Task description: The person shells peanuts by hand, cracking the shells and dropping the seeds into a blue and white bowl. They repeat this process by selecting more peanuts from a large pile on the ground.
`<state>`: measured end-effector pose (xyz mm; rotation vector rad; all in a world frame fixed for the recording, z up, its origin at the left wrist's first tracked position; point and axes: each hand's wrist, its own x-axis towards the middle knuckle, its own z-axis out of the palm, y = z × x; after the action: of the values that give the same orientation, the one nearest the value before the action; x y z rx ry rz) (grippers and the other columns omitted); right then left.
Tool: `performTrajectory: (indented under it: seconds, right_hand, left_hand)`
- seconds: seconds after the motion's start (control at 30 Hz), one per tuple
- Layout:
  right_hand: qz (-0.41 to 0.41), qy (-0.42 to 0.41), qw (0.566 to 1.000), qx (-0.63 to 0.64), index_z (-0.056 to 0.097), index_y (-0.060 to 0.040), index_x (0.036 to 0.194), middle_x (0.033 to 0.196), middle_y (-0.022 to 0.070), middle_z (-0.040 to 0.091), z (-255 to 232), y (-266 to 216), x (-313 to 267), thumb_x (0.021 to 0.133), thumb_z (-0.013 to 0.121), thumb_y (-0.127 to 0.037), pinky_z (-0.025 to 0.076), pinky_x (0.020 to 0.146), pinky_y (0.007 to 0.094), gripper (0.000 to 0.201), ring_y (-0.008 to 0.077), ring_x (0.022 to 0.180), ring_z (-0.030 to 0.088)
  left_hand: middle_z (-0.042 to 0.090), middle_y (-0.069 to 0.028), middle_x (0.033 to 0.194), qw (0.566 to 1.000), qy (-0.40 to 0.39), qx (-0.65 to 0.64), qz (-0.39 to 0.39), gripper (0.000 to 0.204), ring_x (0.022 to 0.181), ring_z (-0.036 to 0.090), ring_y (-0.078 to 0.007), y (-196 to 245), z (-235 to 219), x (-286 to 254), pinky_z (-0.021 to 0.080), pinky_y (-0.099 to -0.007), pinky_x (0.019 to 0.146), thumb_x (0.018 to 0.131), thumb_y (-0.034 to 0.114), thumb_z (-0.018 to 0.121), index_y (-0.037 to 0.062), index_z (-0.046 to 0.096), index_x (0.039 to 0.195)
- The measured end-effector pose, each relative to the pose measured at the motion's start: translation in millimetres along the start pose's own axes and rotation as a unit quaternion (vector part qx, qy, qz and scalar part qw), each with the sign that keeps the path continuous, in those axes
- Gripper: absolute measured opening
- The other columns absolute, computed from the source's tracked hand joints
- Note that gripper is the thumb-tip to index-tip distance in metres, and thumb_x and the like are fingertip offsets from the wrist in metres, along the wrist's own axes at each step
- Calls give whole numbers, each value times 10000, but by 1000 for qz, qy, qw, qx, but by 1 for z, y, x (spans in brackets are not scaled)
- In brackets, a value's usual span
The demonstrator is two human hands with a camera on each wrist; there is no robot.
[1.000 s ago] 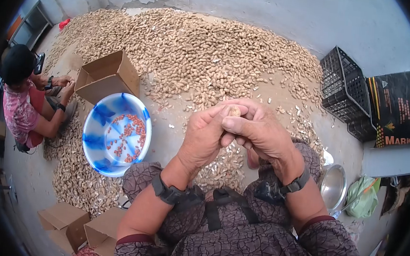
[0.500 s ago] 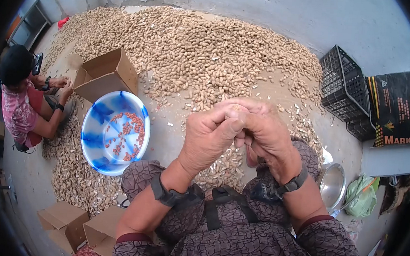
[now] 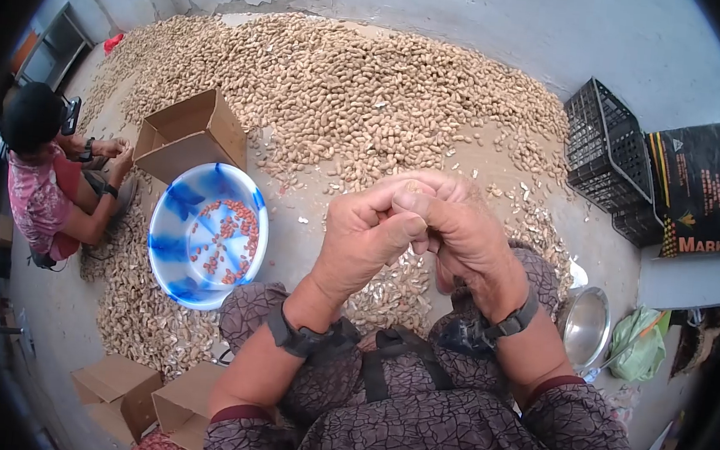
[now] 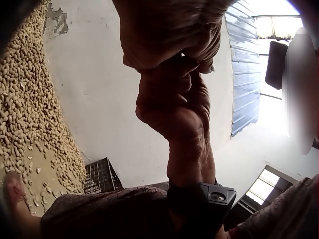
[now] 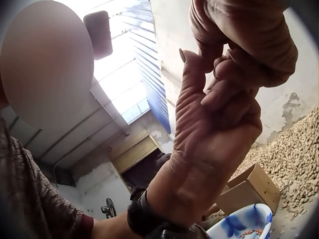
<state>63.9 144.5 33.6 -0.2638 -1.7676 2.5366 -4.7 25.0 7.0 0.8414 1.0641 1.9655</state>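
Both hands meet in front of the lap, fingers curled together around a peanut that the fingertips almost wholly hide. In the head view my left hand (image 3: 359, 233) has its thumb bent against its forefinger at that spot. My right hand (image 3: 465, 237) presses its thumb in from the other side, the tip lying beside the left thumb. From below, the right wrist view has the left hand (image 5: 214, 134) with its lower fingers folded into the palm. The left wrist view catches the right hand (image 4: 174, 112) in shadow. Broken shells (image 3: 388, 295) lie under the hands.
A large peanut heap (image 3: 345, 97) spreads along the wall. To the left stand a blue-and-white basin (image 3: 168, 239) with shelled red kernels, a cardboard box (image 3: 192, 153) and a seated person (image 3: 50, 192). A black crate (image 3: 607, 151) and a metal bowl (image 3: 586, 327) are at right.
A second ago the peanut showed between the thumbs; now the fingertips cover it. The left thumb has shifted lower, alongside the right thumb. Both hands stay in about the same place.
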Motion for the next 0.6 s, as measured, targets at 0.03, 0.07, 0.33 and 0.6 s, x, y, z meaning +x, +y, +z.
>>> performTrajectory:
  seconds: [0.03, 0.07, 0.33, 0.6]
  right_hand:
    - [1, 0, 1000, 2, 610, 42, 913, 670, 30, 574, 3, -2, -1, 820, 591, -228, 378, 439, 159, 286, 44, 521, 485]
    - [-2, 14, 1000, 3, 610, 46, 918, 670, 32, 575, 7, -6, -3, 819, 588, -216, 377, 443, 160, 281, 47, 524, 488]
    - [-12, 36, 999, 35, 616, 58, 911, 658, 43, 569, 11, -4, 1, 810, 569, -160, 363, 425, 169, 245, 60, 501, 481]
    - [-4, 48, 998, 38, 616, 46, 890, 641, 50, 570, 7, 0, 7, 817, 577, -191, 357, 397, 162, 251, 60, 473, 500]
  left_hand:
    - [571, -39, 729, 1000, 15, -2, 1, 256, 608, 527, -65, 0, 2, 0, 405, -171, 507, 840, 161, 565, -56, 569, 977]
    - [572, -40, 728, 1000, 30, -4, 2, 225, 599, 526, -66, 1, 4, -1, 408, -173, 507, 835, 142, 569, -58, 581, 936]
    - [571, -46, 704, 996, 60, 66, 27, 174, 566, 522, -69, 11, 8, -1, 413, -185, 494, 839, 127, 565, -44, 592, 823]
    - [572, -60, 674, 996, 55, 68, -10, 291, 506, 491, -54, 2, -6, 1, 370, -167, 442, 888, 224, 501, -53, 580, 925]
